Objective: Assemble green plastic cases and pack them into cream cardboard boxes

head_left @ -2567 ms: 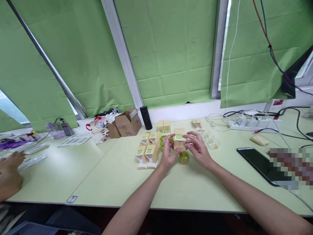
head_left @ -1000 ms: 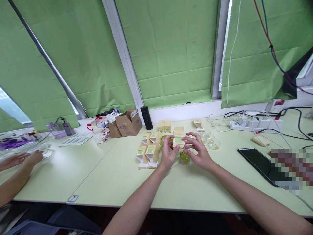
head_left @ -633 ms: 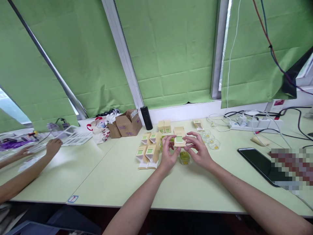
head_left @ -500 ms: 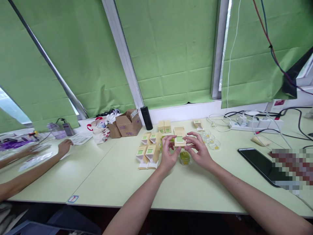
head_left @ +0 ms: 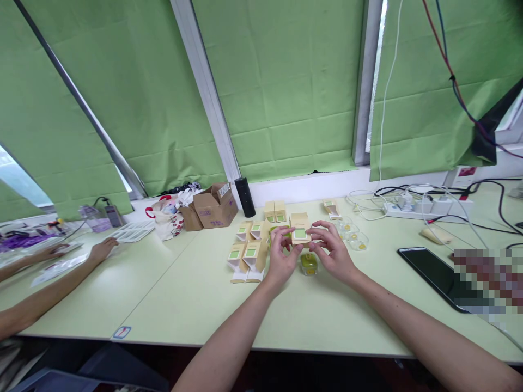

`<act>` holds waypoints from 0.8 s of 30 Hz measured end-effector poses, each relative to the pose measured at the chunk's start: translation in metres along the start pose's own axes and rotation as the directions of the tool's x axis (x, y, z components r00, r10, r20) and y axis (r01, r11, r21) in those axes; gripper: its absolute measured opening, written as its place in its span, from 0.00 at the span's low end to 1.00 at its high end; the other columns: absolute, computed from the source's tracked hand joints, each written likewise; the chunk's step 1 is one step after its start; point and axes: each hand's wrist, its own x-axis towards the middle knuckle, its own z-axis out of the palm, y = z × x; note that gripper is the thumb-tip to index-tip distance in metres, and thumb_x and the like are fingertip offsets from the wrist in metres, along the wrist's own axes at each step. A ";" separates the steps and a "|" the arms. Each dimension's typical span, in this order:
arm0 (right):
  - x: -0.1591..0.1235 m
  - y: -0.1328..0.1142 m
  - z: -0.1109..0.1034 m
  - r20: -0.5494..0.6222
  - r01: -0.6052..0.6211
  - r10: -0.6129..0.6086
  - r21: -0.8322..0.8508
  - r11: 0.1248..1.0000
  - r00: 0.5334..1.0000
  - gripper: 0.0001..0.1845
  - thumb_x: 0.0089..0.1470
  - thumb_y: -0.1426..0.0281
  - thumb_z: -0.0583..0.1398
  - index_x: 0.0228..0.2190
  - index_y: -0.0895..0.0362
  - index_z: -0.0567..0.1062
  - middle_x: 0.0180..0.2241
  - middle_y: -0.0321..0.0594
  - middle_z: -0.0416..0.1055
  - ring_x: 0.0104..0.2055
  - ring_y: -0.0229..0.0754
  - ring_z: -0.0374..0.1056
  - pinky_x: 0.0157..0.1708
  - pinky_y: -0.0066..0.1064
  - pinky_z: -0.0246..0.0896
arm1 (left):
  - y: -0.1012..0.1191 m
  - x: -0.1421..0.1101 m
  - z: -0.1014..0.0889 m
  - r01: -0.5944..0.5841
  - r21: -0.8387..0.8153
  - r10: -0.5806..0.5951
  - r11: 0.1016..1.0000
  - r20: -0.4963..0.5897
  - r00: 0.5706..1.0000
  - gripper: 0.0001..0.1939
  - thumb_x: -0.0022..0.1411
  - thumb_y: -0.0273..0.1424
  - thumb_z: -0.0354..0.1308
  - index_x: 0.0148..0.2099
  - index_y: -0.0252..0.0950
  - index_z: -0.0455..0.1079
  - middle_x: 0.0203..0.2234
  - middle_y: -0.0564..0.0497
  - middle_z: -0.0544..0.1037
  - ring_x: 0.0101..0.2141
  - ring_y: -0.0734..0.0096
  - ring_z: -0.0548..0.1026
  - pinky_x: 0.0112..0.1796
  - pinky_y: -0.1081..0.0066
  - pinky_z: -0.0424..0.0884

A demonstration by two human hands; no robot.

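Note:
Both my hands hold one small tan carton with a green label [head_left: 300, 234] a little above the pale green table [head_left: 196, 305]. My left hand [head_left: 280, 256] pinches its left side, fingers closed on it. On the carton's right side my right hand [head_left: 333, 251] grips with bent fingers. Right below the carton a small clear tub with green contents [head_left: 308, 264] stands on the table. Several more tan cartons [head_left: 248, 251] stand and lie just left of my left hand, some with flaps open.
Small clear tubs [head_left: 356, 240] sit to the right. A black phone [head_left: 433, 275], a power strip [head_left: 425, 205] and cables lie far right. Brown cardboard boxes [head_left: 213, 206] and a black cylinder [head_left: 244, 196] stand behind. Another person's hands [head_left: 100, 250] rest at the left by a white tray [head_left: 133, 233].
My hands have kept hold of the carton, turning it slightly and lifting it a little. The other person's hand at the left reached toward the white tray, then drew back onto the table.

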 end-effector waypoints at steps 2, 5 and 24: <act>0.000 0.001 0.000 0.006 -0.001 0.001 0.000 1.000 1.000 0.13 0.70 0.58 0.60 0.52 0.47 0.78 0.58 0.45 0.60 0.43 0.41 0.78 0.43 0.42 0.82 | -0.001 0.000 0.000 0.000 -0.002 0.000 1.000 -0.007 1.000 0.27 0.61 0.51 0.71 0.56 0.42 0.73 0.56 0.44 0.66 0.37 0.72 0.73 0.42 0.66 0.73; 0.000 0.002 0.000 0.009 -0.003 0.003 -0.002 1.000 1.000 0.13 0.70 0.59 0.60 0.52 0.47 0.78 0.58 0.45 0.60 0.42 0.41 0.78 0.44 0.42 0.82 | -0.003 0.001 0.001 0.003 -0.012 -0.003 1.000 -0.015 1.000 0.26 0.61 0.49 0.72 0.55 0.42 0.74 0.54 0.46 0.67 0.36 0.74 0.73 0.41 0.67 0.72; 0.001 0.004 -0.001 0.014 -0.022 0.022 0.032 0.999 1.000 0.13 0.70 0.58 0.60 0.51 0.47 0.77 0.57 0.44 0.60 0.41 0.40 0.77 0.42 0.42 0.83 | -0.007 0.002 -0.005 -0.036 -0.071 0.038 0.997 0.027 0.999 0.23 0.64 0.46 0.70 0.56 0.42 0.76 0.54 0.45 0.67 0.40 0.71 0.75 0.44 0.67 0.74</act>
